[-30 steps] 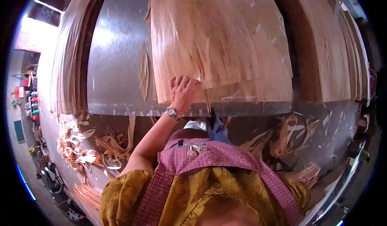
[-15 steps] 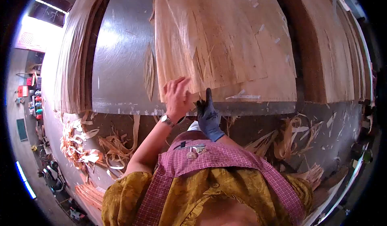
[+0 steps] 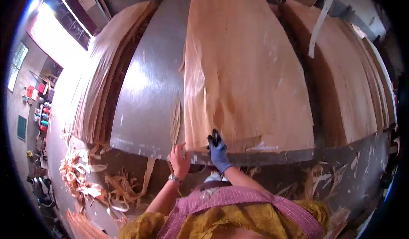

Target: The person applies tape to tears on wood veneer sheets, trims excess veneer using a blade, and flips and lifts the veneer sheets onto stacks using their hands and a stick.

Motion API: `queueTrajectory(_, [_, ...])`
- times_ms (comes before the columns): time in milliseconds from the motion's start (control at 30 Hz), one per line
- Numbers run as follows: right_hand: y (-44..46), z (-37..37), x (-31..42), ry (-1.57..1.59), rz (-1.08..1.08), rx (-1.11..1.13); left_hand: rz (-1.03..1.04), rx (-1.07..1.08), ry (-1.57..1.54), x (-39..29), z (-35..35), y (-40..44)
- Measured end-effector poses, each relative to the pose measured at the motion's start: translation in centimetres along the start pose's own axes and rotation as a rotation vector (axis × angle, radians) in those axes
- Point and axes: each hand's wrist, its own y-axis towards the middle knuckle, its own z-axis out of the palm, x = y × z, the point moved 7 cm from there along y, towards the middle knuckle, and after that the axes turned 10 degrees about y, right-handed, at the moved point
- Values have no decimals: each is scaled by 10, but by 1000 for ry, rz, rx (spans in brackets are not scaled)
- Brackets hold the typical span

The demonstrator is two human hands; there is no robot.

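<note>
My left hand (image 3: pixel 179 161), bare with a wristwatch, is curled at the lower left corner of the top wood sheet (image 3: pixel 243 77). A thin brown piece shows beside its fingers; what they hold is too small to name. In a blue and black glove, my right hand (image 3: pixel 218 150) is closed on the sheet's near edge, right of my left hand. Thin and split in places, the sheet lies over others on a grey metal table (image 3: pixel 147 85). A narrow wood sliver (image 3: pixel 175 119) lies left of the sheets.
Tall stacks of wood sheets stand to the left (image 3: pixel 106 68) and right (image 3: pixel 336 77). Curled wood scraps (image 3: pixel 81 171) litter the floor at the lower left, with more at the lower right. A pale strip (image 3: pixel 321 19) crosses in front of the right stack.
The view has tilted up, showing more of the table's far part. My right hand has come into clear view and up to the sheet's edge; my left hand has drawn back to the corner.
</note>
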Motion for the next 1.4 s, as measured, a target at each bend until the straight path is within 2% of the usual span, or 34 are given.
queueTrajectory(33, [3,-1,9,82,-19,-17,16,-24,-22,-5,0,0])
queueTrajectory(67, [2,-7,12,225,67,17,26,-40,-43,-10,1,-1])
queueTrajectory(167, [-10,-35,64,342,229,41,52,-40,-64,-39,-2,2])
queueTrajectory(267, [-4,-81,93,305,175,32,61,-45,-92,-62,11,2])
queueTrajectory(300, [-5,-100,104,363,223,29,104,-38,-82,-85,5,0])
queueTrajectory(433, [9,-206,139,278,172,-40,218,-52,-69,-162,37,-8])
queueTrajectory(567, [8,-338,178,277,154,-56,476,-99,-59,-289,64,-44])
queueTrajectory(667, [17,-460,202,306,37,-70,494,39,-121,-383,118,-89])
queueTrajectory(700, [18,-503,208,258,94,-101,455,159,-144,-403,149,-103])
queueTrajectory(800, [13,-616,257,86,-42,-281,381,471,-152,-495,200,-160])
queueTrajectory(833, [18,-652,260,208,-10,-236,384,595,-69,-514,227,-175])
queueTrajectory(867, [18,-694,268,197,16,-232,359,709,-82,-524,259,-190])
queueTrajectory(900, [14,-735,281,185,44,-227,316,857,-211,-526,299,-208])
queueTrajectory(967, [15,-811,304,123,40,-250,137,1143,-590,-517,377,-239])
queueTrajectory(1067, [23,-925,342,-16,-2,-357,-197,1346,-716,-566,382,-268])
queueTrajectory(1133, [21,-996,370,-93,30,-446,264,1177,-754,-571,430,-269])
queueTrajectory(1200, [30,-1077,393,-129,45,-444,197,1033,-1124,-565,471,-274])
queueTrajectory(1267, [34,-1139,427,-187,41,-477,-428,853,-1791,-597,484,-272])
queueTrajectory(1333, [33,-1202,462,-262,13,-532,-390,634,-1958,-630,490,-256])
queueTrajectory(1400, [28,-1263,480,-201,-21,-537,-536,282,-2005,-627,511,-251])
